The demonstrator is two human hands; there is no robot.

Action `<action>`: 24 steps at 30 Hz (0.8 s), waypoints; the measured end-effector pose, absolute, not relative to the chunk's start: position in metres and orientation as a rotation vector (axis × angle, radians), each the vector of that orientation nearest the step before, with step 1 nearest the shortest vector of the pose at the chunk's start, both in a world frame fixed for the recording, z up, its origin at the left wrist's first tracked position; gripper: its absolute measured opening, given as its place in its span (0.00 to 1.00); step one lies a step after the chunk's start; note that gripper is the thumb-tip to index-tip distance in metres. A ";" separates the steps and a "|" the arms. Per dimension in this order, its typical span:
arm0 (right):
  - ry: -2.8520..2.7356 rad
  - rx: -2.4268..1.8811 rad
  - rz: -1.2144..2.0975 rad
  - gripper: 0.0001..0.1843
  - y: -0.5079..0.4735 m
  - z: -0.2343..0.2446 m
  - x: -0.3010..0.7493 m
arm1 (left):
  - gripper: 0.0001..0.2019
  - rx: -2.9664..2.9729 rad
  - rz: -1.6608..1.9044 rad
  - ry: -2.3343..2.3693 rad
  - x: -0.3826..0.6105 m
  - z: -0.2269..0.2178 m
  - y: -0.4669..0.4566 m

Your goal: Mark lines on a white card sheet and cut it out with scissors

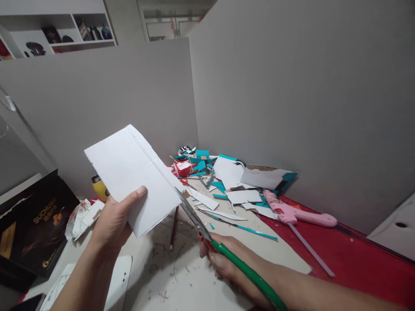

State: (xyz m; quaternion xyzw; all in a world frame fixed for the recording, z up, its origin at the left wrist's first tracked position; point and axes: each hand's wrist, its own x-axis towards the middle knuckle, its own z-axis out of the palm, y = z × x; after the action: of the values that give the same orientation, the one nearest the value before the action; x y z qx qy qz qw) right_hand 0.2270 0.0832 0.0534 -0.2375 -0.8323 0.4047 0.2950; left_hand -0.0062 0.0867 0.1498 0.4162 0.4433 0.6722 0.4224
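My left hand (pixel 112 222) is closed on the lower corner of a white sheet of card (pixel 131 175) and holds it up above the desk, thumb on its face. My right hand (pixel 223 261) grips green-handled scissors (pixel 227 255). Their metal blades run up along the card's right edge, where a pencil line is drawn. The fingers of the right hand are partly hidden under the handles.
Teal and white card scraps (pixel 227 177) pile up in the desk corner. A pink glue gun (pixel 292 213) lies on the red surface (pixel 356 255). A black box (pixel 32 222), a yellow bottle (pixel 100 188) and crumpled paper (pixel 79 216) sit at left. Grey partition walls stand behind.
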 end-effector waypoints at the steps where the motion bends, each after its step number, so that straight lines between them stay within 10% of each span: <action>1: -2.218 -0.629 1.071 0.27 0.083 0.053 0.227 | 0.30 1.050 1.683 1.114 -0.006 0.150 0.086; 24: -2.225 -0.716 0.990 0.31 0.086 0.046 0.225 | 0.32 1.064 1.634 1.148 -0.005 0.151 0.085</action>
State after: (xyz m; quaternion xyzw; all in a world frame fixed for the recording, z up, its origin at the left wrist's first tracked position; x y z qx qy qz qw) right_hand 0.2254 0.0859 0.0455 -0.2695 -0.8371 0.3723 0.2968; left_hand -0.0049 0.0852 0.1510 0.4256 0.4592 0.6535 0.4254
